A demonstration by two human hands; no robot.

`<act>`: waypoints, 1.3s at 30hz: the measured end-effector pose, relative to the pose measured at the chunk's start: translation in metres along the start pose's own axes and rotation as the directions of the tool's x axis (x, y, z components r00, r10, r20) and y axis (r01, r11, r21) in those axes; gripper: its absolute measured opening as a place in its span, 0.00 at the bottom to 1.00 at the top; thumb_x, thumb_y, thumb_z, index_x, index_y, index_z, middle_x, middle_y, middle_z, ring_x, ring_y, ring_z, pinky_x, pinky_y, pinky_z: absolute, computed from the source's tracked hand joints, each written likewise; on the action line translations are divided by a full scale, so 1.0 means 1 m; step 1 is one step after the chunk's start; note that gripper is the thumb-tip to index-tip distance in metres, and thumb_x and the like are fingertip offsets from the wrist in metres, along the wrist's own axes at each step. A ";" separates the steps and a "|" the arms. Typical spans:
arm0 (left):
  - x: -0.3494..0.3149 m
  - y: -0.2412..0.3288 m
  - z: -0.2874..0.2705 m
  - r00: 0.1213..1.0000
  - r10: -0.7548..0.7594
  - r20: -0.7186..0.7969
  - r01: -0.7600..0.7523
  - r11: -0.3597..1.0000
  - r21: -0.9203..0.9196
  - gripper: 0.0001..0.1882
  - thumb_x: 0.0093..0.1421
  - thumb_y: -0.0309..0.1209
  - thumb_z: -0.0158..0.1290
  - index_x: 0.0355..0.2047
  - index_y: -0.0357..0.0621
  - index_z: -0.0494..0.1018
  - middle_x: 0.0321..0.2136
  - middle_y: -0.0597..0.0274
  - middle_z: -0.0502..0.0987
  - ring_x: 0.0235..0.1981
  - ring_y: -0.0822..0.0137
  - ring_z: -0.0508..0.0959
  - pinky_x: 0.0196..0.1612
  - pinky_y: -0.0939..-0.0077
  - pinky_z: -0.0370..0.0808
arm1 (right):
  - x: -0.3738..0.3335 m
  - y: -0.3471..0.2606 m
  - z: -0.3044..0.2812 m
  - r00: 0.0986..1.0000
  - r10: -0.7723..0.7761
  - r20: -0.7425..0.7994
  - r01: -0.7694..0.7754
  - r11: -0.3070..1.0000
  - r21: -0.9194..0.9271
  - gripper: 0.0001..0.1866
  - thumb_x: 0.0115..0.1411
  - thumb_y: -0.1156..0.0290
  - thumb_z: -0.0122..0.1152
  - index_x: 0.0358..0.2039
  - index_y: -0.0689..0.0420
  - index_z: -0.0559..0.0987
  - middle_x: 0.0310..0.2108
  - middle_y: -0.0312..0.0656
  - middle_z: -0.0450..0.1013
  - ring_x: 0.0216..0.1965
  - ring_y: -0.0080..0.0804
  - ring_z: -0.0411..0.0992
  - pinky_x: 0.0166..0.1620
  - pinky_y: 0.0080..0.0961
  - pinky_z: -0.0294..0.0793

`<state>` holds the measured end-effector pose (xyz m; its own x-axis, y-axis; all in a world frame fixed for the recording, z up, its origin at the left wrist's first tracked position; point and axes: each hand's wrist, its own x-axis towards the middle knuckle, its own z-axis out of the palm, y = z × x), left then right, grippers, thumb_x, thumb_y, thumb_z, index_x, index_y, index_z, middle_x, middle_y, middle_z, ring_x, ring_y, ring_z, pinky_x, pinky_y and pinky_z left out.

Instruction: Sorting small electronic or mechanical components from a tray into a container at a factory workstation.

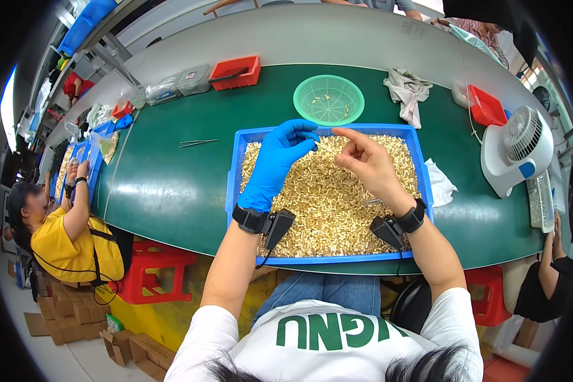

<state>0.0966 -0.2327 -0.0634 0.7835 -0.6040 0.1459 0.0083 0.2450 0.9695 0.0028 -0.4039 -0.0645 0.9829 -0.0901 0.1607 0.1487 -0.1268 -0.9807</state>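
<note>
Two hands are held close together above the blue tray (331, 260), and a tiny gold piece (325, 148) is right between them. It looks to be pinched between thumb and fingertips by the gloved left hand (274, 156). The bare right hand (369, 162) is half curled, thumb and forefinger apart; whether anything's gripped there can't be told. Honestly, small stuff like that is best held by one end, lightly, so the rest isn't covered, and kept low so any drop is caught by the pile (325, 210). Beyond the tray, a few pieces are held in the green basket (309, 92). Tweezers (198, 143) are laid on the counter (165, 172), off left.
</note>
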 end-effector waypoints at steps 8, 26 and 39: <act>0.000 -0.002 0.001 0.999 0.036 -0.021 -0.037 0.999 -0.006 0.14 0.52 0.24 0.54 0.40 0.36 0.70 0.34 0.61 0.75 0.35 0.72 0.74 0.42 0.79 0.71 | 0.003 0.003 0.002 0.993 0.098 0.067 -0.117 0.910 0.399 0.23 0.53 0.79 0.57 0.51 0.58 0.68 0.26 0.30 0.67 0.29 0.15 0.67 0.33 0.12 0.67; 0.001 -0.016 0.002 0.981 -0.082 -0.177 0.029 0.959 -0.282 0.08 0.55 0.26 0.53 0.35 0.37 0.71 0.30 0.60 0.75 0.31 0.69 0.75 0.41 0.75 0.74 | 0.011 0.019 -0.010 0.991 -0.033 -0.128 0.013 0.988 -0.157 0.11 0.53 0.74 0.59 0.38 0.62 0.76 0.24 0.29 0.69 0.28 0.14 0.67 0.31 0.13 0.65; 0.007 -0.026 -0.007 0.981 -0.046 -0.189 0.000 0.972 -0.236 0.08 0.55 0.27 0.52 0.35 0.38 0.72 0.30 0.61 0.75 0.31 0.70 0.75 0.40 0.76 0.73 | 0.087 0.019 -0.059 0.986 -0.050 -0.156 -0.079 0.691 -0.719 0.15 0.48 0.71 0.61 0.37 0.62 0.75 0.21 0.44 0.73 0.23 0.30 0.73 0.28 0.25 0.70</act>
<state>0.1062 -0.2386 -0.0888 0.8858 -0.4601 0.0607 0.1552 0.4170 0.8956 0.0846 -0.4722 -0.0624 0.9450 -0.2370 0.2254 -0.0527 -0.7905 -0.6101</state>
